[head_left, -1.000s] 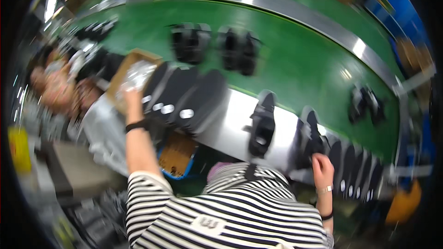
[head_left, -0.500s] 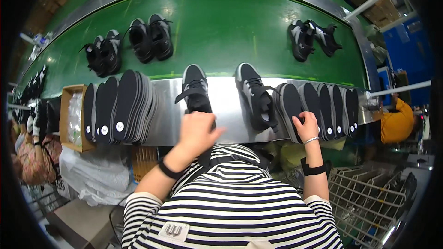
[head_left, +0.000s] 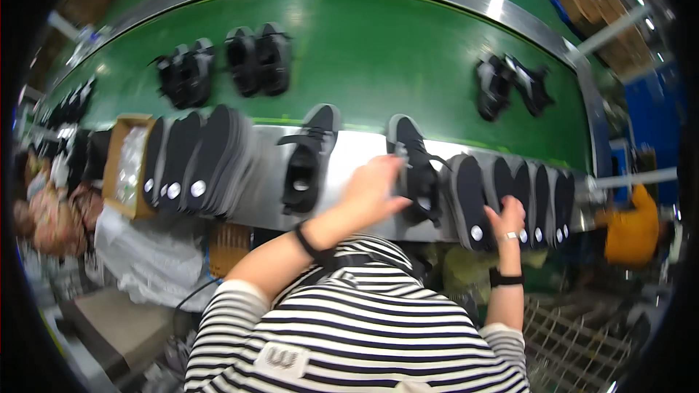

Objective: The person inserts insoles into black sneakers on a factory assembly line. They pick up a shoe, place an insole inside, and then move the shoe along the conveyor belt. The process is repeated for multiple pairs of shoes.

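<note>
Two black-and-grey shoes stand on the metal ledge before me, toes pointing away: a left-hand shoe (head_left: 309,156) and a right-hand shoe (head_left: 416,167). Pale lining shows inside the left-hand one. My left hand (head_left: 370,191), smeared by motion, reaches across to the inner side of the right-hand shoe; whether it touches is unclear. Its thumb stands apart, but the fingertips are not clear. My right hand (head_left: 510,220) is at the near end of a row of black insoles (head_left: 466,196), thumb and fingers apart, with nothing visible held.
Another insole stack (head_left: 215,164) lies left of the shoes, beside a cardboard box (head_left: 116,175) of clear plastic pieces. Farther off, pairs of shoes (head_left: 258,62) rest on the green belt (head_left: 378,51). A wire rack (head_left: 575,342) stands low right; a person in yellow (head_left: 632,229) is beyond.
My left hand has moved right, from the left-hand shoe's heel to beside the right-hand shoe. The left-hand shoe's opening is now uncovered. My right hand stays by the insoles. The view has shifted slightly.
</note>
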Motion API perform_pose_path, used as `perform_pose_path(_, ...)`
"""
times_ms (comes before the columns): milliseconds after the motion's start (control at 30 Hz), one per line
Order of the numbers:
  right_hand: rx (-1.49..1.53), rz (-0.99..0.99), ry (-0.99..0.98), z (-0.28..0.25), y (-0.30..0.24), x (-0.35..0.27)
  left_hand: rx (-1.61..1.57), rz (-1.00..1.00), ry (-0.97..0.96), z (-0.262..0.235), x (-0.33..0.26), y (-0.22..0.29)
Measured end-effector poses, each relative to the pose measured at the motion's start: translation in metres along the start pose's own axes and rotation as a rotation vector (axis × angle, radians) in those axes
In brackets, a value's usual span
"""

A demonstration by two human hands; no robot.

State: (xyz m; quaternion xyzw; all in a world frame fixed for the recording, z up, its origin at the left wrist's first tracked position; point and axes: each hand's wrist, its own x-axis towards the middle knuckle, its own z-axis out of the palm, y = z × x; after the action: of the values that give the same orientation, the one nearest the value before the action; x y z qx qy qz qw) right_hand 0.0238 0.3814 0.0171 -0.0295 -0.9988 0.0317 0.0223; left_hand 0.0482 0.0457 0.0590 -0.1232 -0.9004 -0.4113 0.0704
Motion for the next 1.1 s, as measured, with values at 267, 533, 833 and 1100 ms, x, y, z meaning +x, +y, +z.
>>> perform_pose_path(267,0.046,0.171,-0.164,0.013,0.032,0.006,0.211,0.095,-0.181,0.084,0.043,-0.008)
perform_pose_path(533,1.165,0.287,-0.439,-0.073,-0.022,-0.008,-0.028,0.072,-0.161,0.069,0.044,-0.006)
perform_pose_path(833,1.350,-0.084,-1.139,-0.085,-0.078,-0.005,-0.209,-0.254,-0.097,0.060,0.060,-0.032)
perform_pose_path(1100,0.548,-0.179,-0.815,-0.051,-0.160,-0.017,-0.421,-0.423,-0.402,0.049,0.056,-0.035)
